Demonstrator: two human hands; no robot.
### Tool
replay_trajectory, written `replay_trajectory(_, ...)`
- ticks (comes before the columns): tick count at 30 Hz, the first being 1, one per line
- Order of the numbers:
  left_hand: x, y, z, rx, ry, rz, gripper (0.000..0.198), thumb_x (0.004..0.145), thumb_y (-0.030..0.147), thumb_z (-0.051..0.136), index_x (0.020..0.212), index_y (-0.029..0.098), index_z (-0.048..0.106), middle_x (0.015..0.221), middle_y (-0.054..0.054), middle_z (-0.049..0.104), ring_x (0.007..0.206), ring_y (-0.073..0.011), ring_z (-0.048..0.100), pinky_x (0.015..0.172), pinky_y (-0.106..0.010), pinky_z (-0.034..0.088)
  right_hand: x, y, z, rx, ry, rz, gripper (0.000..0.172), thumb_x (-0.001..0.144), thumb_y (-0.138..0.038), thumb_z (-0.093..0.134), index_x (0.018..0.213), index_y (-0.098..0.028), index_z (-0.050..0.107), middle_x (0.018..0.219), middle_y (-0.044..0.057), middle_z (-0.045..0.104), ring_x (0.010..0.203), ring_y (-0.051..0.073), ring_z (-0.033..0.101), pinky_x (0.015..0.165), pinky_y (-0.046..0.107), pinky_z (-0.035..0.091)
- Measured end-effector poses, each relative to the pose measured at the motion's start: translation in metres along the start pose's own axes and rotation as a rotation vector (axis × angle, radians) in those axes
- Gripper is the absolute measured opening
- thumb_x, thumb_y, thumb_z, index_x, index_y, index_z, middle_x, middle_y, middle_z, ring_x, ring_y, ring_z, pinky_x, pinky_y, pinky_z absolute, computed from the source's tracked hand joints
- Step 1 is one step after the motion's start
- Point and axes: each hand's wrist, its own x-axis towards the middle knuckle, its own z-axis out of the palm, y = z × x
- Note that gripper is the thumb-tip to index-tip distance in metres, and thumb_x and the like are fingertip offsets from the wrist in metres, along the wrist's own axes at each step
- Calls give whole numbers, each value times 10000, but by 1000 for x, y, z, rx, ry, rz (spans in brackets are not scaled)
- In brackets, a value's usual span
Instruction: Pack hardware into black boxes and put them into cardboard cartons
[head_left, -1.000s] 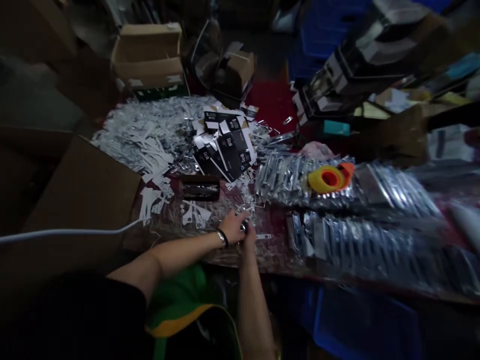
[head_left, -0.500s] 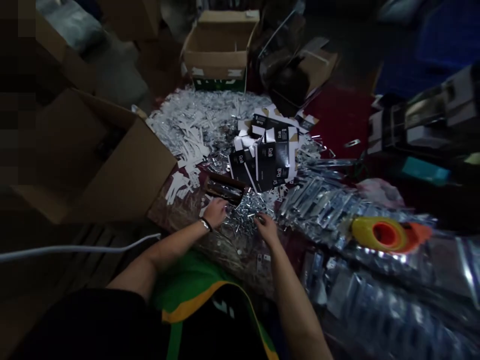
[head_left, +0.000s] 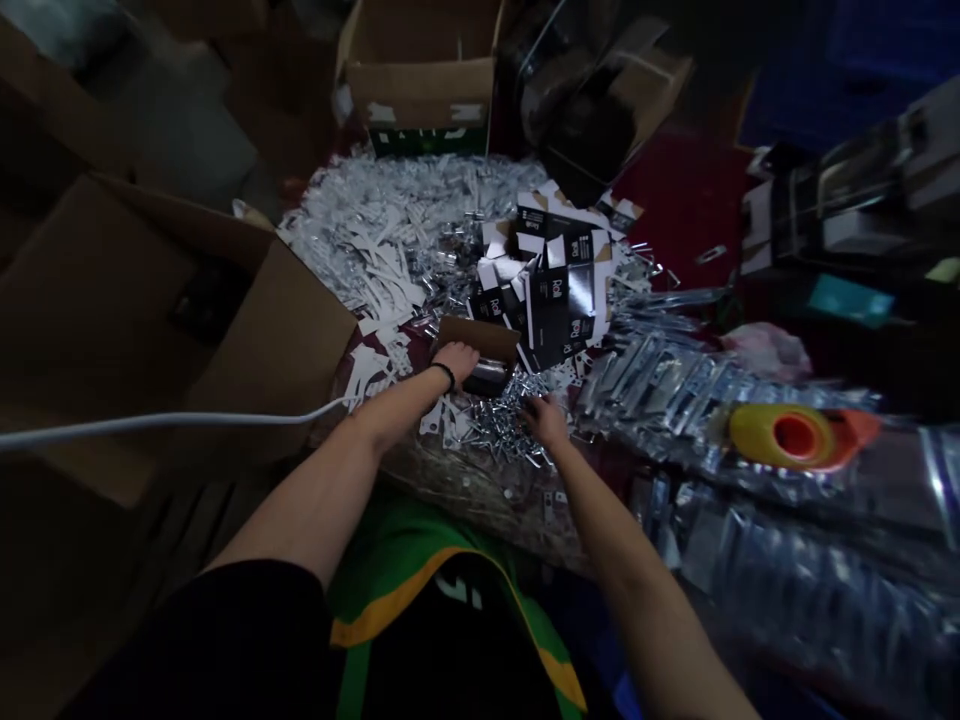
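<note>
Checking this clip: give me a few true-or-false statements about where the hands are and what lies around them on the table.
1. The left hand rests on a small brown box. True.
2. The right hand holds the yellow and orange tape dispenser. False: the dispenser lies apart to the right, and the hand is on a pile of small metal parts.
3. A dark wristband sits on the left wrist. True.
4. The black-and-white flat cartons lie inside the large cardboard box. False: they lie on the table beyond the hands.
</note>
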Motion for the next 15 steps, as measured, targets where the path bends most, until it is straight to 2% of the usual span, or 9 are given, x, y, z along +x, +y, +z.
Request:
replay_trajectory(2, -9, -3, 6, -40, -32, 5, 735, 747, 221, 882, 1397, 112, 558, 1369, -240, 611, 1312, -379, 563, 1141, -460, 413, -2, -2, 3, 6, 26, 52, 365, 980, -342, 635, 1301, -186, 713, 1226, 125, 621, 1040, 230, 600, 902, 306, 467)
replay_trajectory(5, -28, -3, 20, -62, -54, 1, 606, 921, 245, 700, 1491, 202, 498, 1450, -194, 579, 1351, -345, 563, 1120, -439, 456, -11, -14, 9, 14, 71, 166, 379, 986, -346, 610, 1326, -217, 717, 1242, 121, 616, 1027, 227, 599, 889, 306, 469)
replay_trajectory(7, -34, -3, 26, -93, -81, 20, 653, 914, 225, 703, 1525, 244, 472, 1493, -166, 560, 1395, -338, 539, 1131, -422, 457, -19, -25, 13, 14, 97, 235, 367, 996, -335, 580, 1311, -224, 734, 1253, 122, 607, 1018, 220, 597, 888, 307, 469)
replay_trajectory(10, -32, -4, 27, -159, -137, 41, 767, 838, 158, 776, 1537, 235, 470, 1490, -168, 581, 1391, -339, 552, 1148, -415, 446, -34, -40, 19, -2, 144, 306, 355, 998, -304, 556, 1278, -235, 762, 1311, 130, 587, 1073, 229, 583, 930, 334, 462)
replay_trajectory(13, -36, -2, 24, -218, -155, 57, 730, 842, 103, 733, 1525, 209, 498, 1490, -181, 593, 1396, -342, 554, 1151, -429, 445, -45, -45, 22, -36, 217, 370, 358, 1001, -343, 541, 1264, -262, 771, 1400, 140, 557, 1183, 283, 545, 986, 419, 452)
replay_trajectory(15, -53, 1, 23, -257, -151, 32, 711, 855, 103, 698, 1530, 210, 503, 1495, -188, 590, 1406, -348, 548, 1159, -465, 441, -47, -40, 22, -8, 237, 340, 365, 996, -352, 524, 1237, -239, 774, 1360, 145, 592, 1188, 294, 548, 1001, 443, 458)
